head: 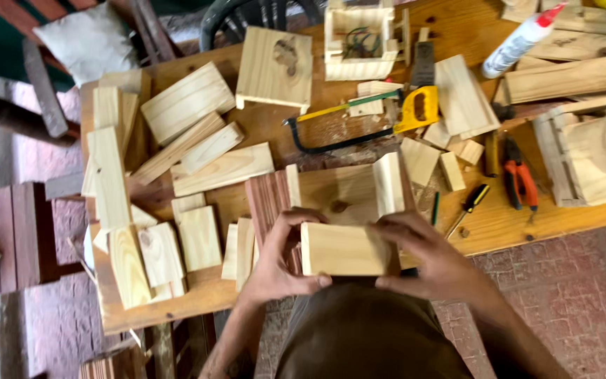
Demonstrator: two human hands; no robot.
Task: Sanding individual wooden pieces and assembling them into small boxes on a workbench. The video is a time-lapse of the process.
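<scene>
I have a pale pine board gripped between both hands at the near edge of the workbench, just in front of my body: my left hand clasps its left end, thumb underneath and fingers curled over the top, and my right hand pinches the right end the same way. I judge that I am fitting this flat piece against the open wooden frame that lies just beyond it, with two upright slats standing at its sides; the step looks like lining up a panel, and it calls for square edges and a steady hold so the board sits flush. The board is smooth, straight-grained and rectangular, lighter than the reddish ribbed block beside my left hand. To the left lies a scatter of cut planks, some knotty, all sawn to short rectangles. Farther off rests a hacksaw with a yellow handle, and to its right a white glue bottle with a red cap. Near right are red-handled pliers and a small screwdriver. A small finished box stands at the far edge.
</scene>
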